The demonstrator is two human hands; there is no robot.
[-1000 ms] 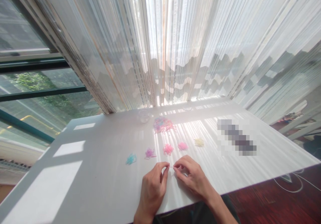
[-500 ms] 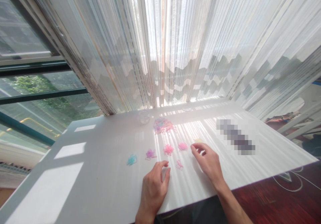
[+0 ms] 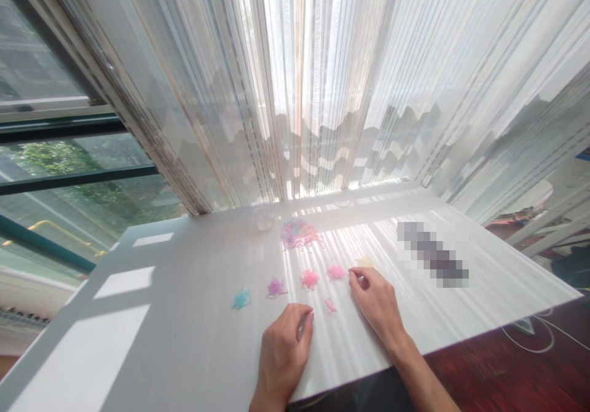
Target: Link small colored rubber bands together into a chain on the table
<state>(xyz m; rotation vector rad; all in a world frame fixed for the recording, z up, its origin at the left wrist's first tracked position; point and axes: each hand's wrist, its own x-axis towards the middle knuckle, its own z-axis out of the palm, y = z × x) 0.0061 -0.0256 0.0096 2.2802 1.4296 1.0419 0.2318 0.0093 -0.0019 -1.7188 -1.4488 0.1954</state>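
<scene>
My left hand [image 3: 286,353] rests near the table's front edge, fingers curled and thumb tip close against the index finger. Whatever it may pinch is too small to make out. Right of the small pink elastic bands [image 3: 335,272] is my right hand [image 3: 377,301], thumb and fingertips pinched together; their contents are hidden. Just behind it lies a pale yellow pile [image 3: 365,262]. Leftward run a coral-pink pile [image 3: 309,279], a purple pile [image 3: 276,286] and a teal pile [image 3: 241,299]. A few light-pink bands [image 3: 330,305] lie between my hands.
A larger mixed-colour heap of bands [image 3: 302,233] sits farther back on the white table [image 3: 184,313]. Behind it to the left stands a clear round container [image 3: 263,218]. A blurred-out object [image 3: 433,253] lies at the right. Striped sheer curtains [image 3: 299,92] hang along the back edge.
My left thumb and index finger have drawn closer together. The right hand has moved slightly left and its fingers have closed into a tighter pinch. The piles look the same.
</scene>
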